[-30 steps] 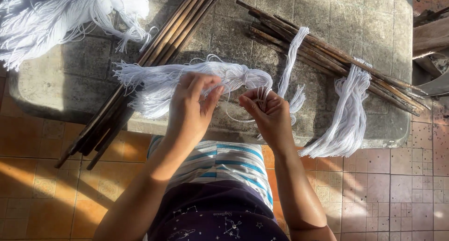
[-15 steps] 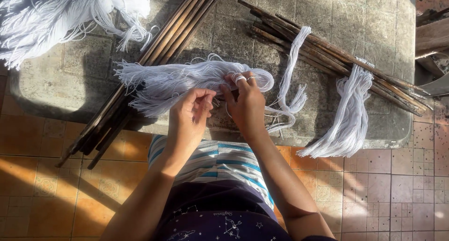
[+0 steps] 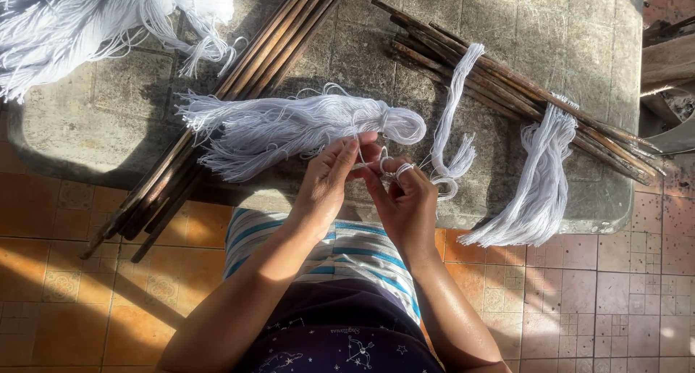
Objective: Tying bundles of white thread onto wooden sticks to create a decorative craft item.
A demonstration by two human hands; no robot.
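Compared with the view half a second earlier, both hands have drawn back from the looped head of the white cotton-thread bundle [image 3: 289, 130] toward the near edge of the grey stone slab [image 3: 579, 25], and now meet just below that head, slightly right of frame centre. The left hand [image 3: 326, 188] is pinched shut on thin white strands [image 3: 360, 150] that rise to the bundle's neck; the right hand [image 3: 407, 203] is closed with loops of the same strand wound round two fingers, probably to keep the thread taut and separated while it is worked. The bundle lies flat on the slab in the centre of the frame. Its long axis runs roughly left to right with a slight tilt: the knotted, rounded head points right, and the loose cut fringe fans out to the left. The bundle's fringe rests against a sheaf of long dark wooden sticks [image 3: 239, 90] that runs diagonally from the top centre to the lower left. A second sheaf of dark sticks [image 3: 507, 83] crosses the upper right, with a narrow white thread hank [image 3: 452, 116] and a thicker white thread hank [image 3: 539, 177] draped over it, apparently hung there to stay untangled. A large loose mass of white thread [image 3: 87, 25] fills the upper left corner. Orange floor tiles [image 3: 87, 271] lie below the slab.
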